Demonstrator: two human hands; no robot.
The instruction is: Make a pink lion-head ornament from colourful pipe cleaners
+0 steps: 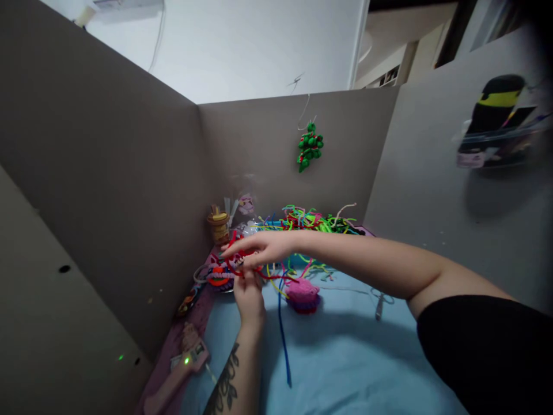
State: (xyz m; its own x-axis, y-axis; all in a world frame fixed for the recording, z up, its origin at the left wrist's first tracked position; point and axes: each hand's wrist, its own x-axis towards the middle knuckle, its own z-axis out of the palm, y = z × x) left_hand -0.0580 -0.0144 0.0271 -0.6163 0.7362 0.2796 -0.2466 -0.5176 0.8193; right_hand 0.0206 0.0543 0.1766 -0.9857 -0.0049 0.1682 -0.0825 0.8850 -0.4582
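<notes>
My right hand (261, 248) reaches across to the left, its fingers pinched on red pipe cleaners (242, 262). Just below it, my left hand (249, 293) is closed on the same red bundle. A blue pipe cleaner (281, 334) trails from the hands down over the light blue table cover (345, 357). A pink fuzzy piece (302, 294) lies right of my left hand. A round red and orange piece (219, 275) sits to the left.
Grey cardboard walls (129, 202) enclose the desk on three sides. A heap of coloured pipe cleaners (315, 220) lies at the back. A pink glue gun (181, 369) rests at the lower left, a small jar (218, 226) near the corner. A green ornament (309, 147) hangs on the back wall.
</notes>
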